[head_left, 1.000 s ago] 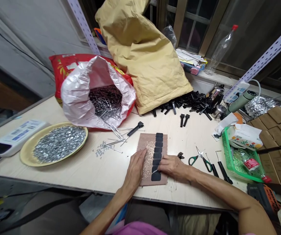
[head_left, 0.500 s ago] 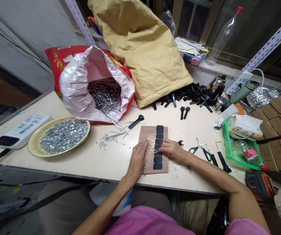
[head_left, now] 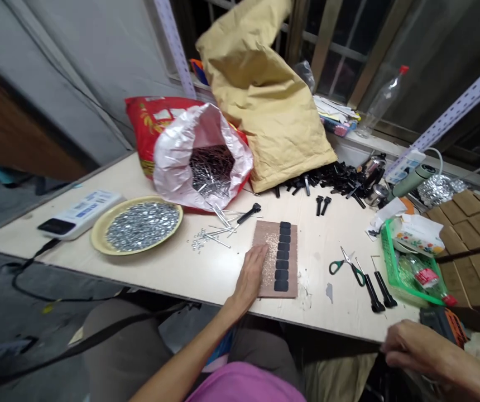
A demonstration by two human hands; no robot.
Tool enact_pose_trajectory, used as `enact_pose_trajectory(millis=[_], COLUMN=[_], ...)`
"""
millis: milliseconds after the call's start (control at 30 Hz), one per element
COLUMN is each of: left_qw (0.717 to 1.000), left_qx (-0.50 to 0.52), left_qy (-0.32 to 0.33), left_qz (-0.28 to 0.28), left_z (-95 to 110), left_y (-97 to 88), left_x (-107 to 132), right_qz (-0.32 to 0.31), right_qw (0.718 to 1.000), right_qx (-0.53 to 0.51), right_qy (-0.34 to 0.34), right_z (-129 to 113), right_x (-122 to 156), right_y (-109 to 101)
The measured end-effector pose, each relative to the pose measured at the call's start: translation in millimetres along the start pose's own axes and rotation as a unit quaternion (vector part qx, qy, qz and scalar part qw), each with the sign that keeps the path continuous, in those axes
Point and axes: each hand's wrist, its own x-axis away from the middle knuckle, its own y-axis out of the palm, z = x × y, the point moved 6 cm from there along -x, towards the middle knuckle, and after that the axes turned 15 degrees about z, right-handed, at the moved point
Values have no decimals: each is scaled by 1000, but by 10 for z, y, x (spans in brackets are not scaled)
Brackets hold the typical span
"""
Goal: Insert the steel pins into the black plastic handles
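My left hand (head_left: 252, 274) lies flat, fingers stretched out, on the left edge of a small brown board (head_left: 276, 244) that carries a column of black pads (head_left: 282, 256). My right hand (head_left: 416, 349) is off the table, below its front right edge, with fingers curled; what they hold, if anything, is hidden. A few loose pins and small metal bits (head_left: 211, 236) lie just left of the board, along with a black handle piece (head_left: 249, 213).
A yellow plate of metal rings (head_left: 137, 225), a white-lined bag of pins (head_left: 206, 162), a tan sack (head_left: 265, 100) spilling black parts (head_left: 332, 177), green-handled scissors (head_left: 342, 264), black tools (head_left: 377, 287), a green basket (head_left: 407, 262) and cardboard boxes (head_left: 474, 223) crowd the table.
My right hand left the board's pads and dropped to the lower right, below the table edge. The view swung left. My left hand stayed on the board.
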Motion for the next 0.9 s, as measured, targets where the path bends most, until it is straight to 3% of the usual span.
enact_pose_trajectory(millis=[100, 200, 300, 433, 533, 667, 900], left_qw=[999, 996, 990, 972, 962, 956, 941], left_qx=[12, 6, -52, -152, -192, -213, -283], left_qy=[-5, -17, -51, -94, -112, -127, -132], left_qz=[30, 82, 122, 151, 159, 155, 129], left_z=[44, -17, -270, -676, -842, -923, -950], left_y=[-30, -207, -513, -901, -1013, -1003, -971], left_x=[-41, -128, -231, -311, -336, -380, -411], right_qz=[92, 150, 206, 194, 187, 227, 407], right_qw=[986, 944, 899, 859, 844, 823, 794], right_qx=[21, 37, 115, 195, 229, 208, 5], right_qy=[-140, -291, -369, -431, -447, -478, -452], right_z=[-575, -1336, -1884, -2258, -2336, -2294, -2100], right_x=[-729, -1653, -2473, -3137, -3366, -3422, -3121], right_y=[-167, -159, -6, 267, 371, 359, -84])
